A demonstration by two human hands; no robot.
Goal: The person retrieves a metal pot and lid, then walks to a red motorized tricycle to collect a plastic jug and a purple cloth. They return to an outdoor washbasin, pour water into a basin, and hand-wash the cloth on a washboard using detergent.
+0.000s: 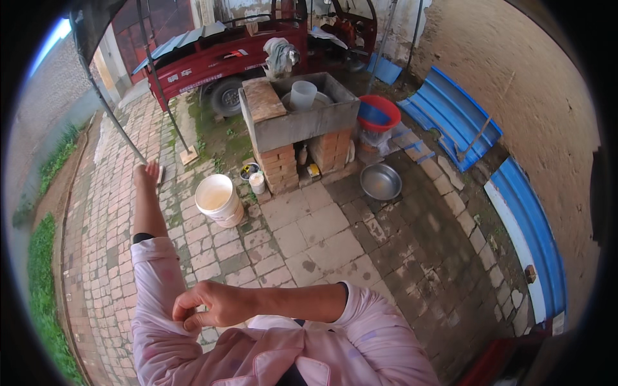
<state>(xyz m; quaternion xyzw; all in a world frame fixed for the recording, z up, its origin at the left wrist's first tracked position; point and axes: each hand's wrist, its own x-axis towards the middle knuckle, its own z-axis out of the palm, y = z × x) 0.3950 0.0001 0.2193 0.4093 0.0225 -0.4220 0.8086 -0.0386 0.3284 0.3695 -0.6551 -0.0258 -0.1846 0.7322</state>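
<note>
My left arm reaches away over the brick paving, with my left hand raised beside the foot of a metal pole; its fingers look apart and nothing shows in them. Across my body, my right hand pinches the pink sleeve of my left arm near the elbow. The left sleeve is rolled up on the forearm. A white plastic bucket with pale contents stands on the paving between my arms and a concrete sink on brick supports.
The sink holds a translucent plastic container and has a wooden board at its left. A metal basin lies on the ground; a red basin stands behind it. Blue metal sheets lie right. A red cargo tricycle is parked behind.
</note>
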